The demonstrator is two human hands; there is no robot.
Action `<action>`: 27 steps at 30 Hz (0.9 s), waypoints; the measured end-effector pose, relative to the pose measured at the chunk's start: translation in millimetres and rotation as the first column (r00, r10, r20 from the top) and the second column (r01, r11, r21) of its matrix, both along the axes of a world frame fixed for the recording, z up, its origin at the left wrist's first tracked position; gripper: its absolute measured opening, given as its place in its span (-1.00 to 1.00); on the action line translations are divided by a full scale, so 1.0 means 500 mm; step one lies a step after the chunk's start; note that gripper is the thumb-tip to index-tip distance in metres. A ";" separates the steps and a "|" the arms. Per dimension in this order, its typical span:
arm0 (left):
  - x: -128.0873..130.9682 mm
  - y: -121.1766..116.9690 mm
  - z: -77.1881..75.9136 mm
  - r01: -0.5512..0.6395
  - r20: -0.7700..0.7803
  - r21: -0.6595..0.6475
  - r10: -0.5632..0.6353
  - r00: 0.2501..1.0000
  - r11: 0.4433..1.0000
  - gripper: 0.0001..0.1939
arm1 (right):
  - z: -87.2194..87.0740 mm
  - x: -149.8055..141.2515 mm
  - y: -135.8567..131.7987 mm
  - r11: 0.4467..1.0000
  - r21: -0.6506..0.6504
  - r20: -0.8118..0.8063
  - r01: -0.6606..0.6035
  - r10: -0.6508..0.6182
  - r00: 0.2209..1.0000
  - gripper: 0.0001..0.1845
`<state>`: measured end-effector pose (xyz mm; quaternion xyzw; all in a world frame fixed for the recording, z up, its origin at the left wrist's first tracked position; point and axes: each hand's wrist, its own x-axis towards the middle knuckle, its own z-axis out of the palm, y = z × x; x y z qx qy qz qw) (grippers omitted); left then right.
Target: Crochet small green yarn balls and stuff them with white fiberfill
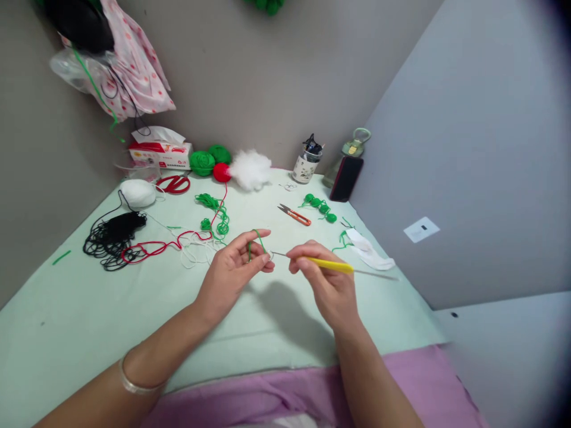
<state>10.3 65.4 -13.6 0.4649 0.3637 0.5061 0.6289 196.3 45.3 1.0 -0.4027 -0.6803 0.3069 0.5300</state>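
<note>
Green yarn [260, 241] loops over the raised index finger of my left hand [229, 264], whose thumb and other fingers are pinched together on it. A small pale loop shows at those fingertips; its detail is too small to make out. My right hand [328, 288] is closed around the yellow handle of a crochet hook [330, 264]. The hook's thin metal tip points left and meets the yarn at my left fingertips. A second metal shaft sticks out of the handle's right end. Both hands are above the pale green tabletop [267, 333].
Orange thread snips [294, 214] and small green balls [320, 206] lie beyond my hands. Black yarn [118, 235], red yarn [178, 241] and white yarn [138, 194] lie left. White stuffing [250, 170], red scissors [175, 183], a tissue box [163, 156], and a phone [347, 178] stand farther back.
</note>
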 end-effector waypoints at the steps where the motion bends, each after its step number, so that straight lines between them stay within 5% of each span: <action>1: 0.001 -0.001 -0.001 -0.005 0.001 0.010 0.005 1.000 1.000 -0.58 | -0.001 -0.007 -0.005 0.999 0.050 0.068 0.013 -0.017 0.998 -0.88; 5: 0.005 -0.002 -0.001 0.008 0.057 0.001 -0.008 0.998 1.000 -0.52 | -0.014 -0.027 -0.012 0.931 0.362 0.301 0.043 -0.160 0.940 -0.82; 9: 0.000 -0.006 0.010 0.146 0.213 -0.167 -0.109 0.971 0.975 -0.51 | -0.029 -0.034 -0.015 0.828 0.560 0.298 0.028 -0.233 0.926 -0.63; 16: -0.019 -0.003 0.033 0.387 0.309 -0.245 -0.306 0.900 0.889 -0.57 | -0.011 -0.018 -0.015 0.966 0.247 0.020 -0.074 0.071 0.997 -0.65; 23: -0.018 -0.003 0.030 0.303 0.169 -0.209 -0.271 0.948 0.930 -0.62 | -0.001 0.002 -0.018 0.967 0.256 0.110 -0.021 -0.007 0.994 -0.73; 27: -0.019 0.000 0.023 0.307 0.084 -0.151 -0.297 0.951 0.940 -0.63 | 0.006 0.008 -0.019 0.988 0.155 0.094 -0.018 0.004 0.996 -0.85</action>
